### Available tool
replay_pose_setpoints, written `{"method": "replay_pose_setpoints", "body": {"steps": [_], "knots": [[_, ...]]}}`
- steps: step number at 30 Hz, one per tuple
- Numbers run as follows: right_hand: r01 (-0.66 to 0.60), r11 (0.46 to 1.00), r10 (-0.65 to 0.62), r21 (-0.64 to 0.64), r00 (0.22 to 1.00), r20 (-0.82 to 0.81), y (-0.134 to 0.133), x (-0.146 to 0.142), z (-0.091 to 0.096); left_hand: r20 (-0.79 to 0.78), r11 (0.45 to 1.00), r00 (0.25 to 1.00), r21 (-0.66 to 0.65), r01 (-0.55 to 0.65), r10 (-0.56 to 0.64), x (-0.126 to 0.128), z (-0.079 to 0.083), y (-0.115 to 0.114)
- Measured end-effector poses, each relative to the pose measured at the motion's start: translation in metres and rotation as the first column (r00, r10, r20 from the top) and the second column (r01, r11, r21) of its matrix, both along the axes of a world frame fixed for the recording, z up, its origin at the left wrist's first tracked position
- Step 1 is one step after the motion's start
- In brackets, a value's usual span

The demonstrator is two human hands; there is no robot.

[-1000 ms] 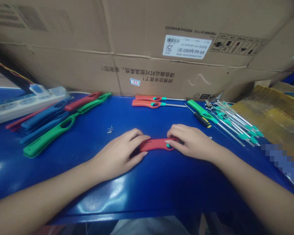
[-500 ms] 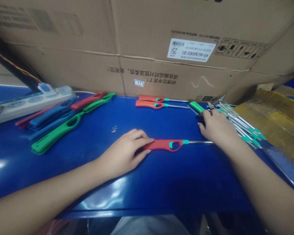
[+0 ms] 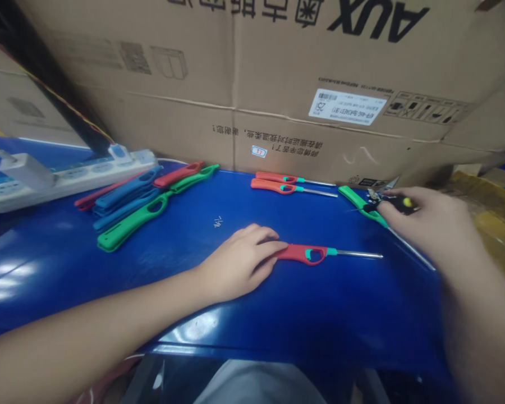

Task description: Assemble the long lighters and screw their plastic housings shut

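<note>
My left hand (image 3: 244, 261) is closed on the handle end of a red long-necked lighter (image 3: 297, 252) lying flat, its metal tube pointing right. At the right, my right hand (image 3: 433, 216) is closed around a black-and-yellow screwdriver (image 3: 398, 204), its thin shaft directed left. Partly beneath that hand and tool lies a green long-necked lighter (image 3: 353, 197), its tube slanting down to the right. Some small metal screws (image 3: 217, 222) lie in a little group beyond my left hand.
Two orange-red lighters (image 3: 273, 186) lie along the cardboard box (image 3: 278, 123) at the back. On the left, green (image 3: 130, 224), blue (image 3: 126, 191) and red (image 3: 179, 175) handle shells are piled beside a white power strip (image 3: 79, 174). A yellowish wrapped package (image 3: 494, 224) stands at the right.
My right hand has moved right with the screwdriver, uncovering more of the green lighter. The whole view has shifted. My left hand stays on the red lighter.
</note>
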State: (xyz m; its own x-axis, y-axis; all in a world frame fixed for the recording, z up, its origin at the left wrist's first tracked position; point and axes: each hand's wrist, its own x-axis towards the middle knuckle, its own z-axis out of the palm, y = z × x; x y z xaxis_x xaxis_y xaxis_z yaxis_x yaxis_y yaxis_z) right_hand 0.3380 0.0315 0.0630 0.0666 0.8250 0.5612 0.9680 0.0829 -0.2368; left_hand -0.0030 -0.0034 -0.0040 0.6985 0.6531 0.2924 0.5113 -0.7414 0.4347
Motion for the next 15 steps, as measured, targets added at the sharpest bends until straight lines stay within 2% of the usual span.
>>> {"method": "replay_pose_setpoints", "body": {"steps": [1, 3, 6, 8, 9, 11, 13, 15], "knots": [[0.010, 0.998, -0.006, 0.068, 0.998, -0.056, -0.005, -0.008, 0.006, -0.016, 1.000, 1.000, 0.011, 0.005, -0.004, 0.000, 0.000, 0.000], [-0.034, 0.992, 0.053, 0.119, 0.985, -0.163, -0.012, -0.025, 0.014, -0.052, 0.999, 0.999, 0.032, 0.006, -0.004, 0.001, 0.000, -0.001], [-0.216, 0.965, 0.249, 0.147, 0.930, -0.270, -0.019, -0.056, 0.019, -0.087, 0.999, 0.996, 0.051, 0.009, -0.005, 0.003, 0.001, -0.002], [-0.428, 0.894, 0.444, 0.129, 0.815, -0.373, -0.022, -0.079, 0.019, -0.090, 0.999, 0.996, 0.050, 0.016, -0.011, 0.004, 0.001, -0.003], [-0.504, 0.856, 0.497, 0.115, 0.741, -0.452, -0.023, -0.090, 0.018, -0.084, 0.999, 0.996, 0.046, 0.018, -0.014, 0.004, 0.001, -0.004], [-0.617, 0.787, 0.507, 0.015, 0.632, -0.587, -0.024, -0.111, 0.014, -0.062, 0.999, 0.998, 0.037, 0.012, -0.010, 0.004, 0.000, -0.004], [-0.663, 0.747, 0.519, 0.049, 0.535, -0.666, -0.022, -0.131, 0.007, -0.052, 0.999, 0.999, 0.034, 0.004, -0.003, 0.003, -0.001, -0.005], [-0.687, 0.722, 0.539, 0.081, 0.485, -0.688, -0.017, -0.147, -0.001, -0.064, 0.999, 0.998, 0.042, 0.003, 0.000, 0.003, -0.002, -0.006]]}}
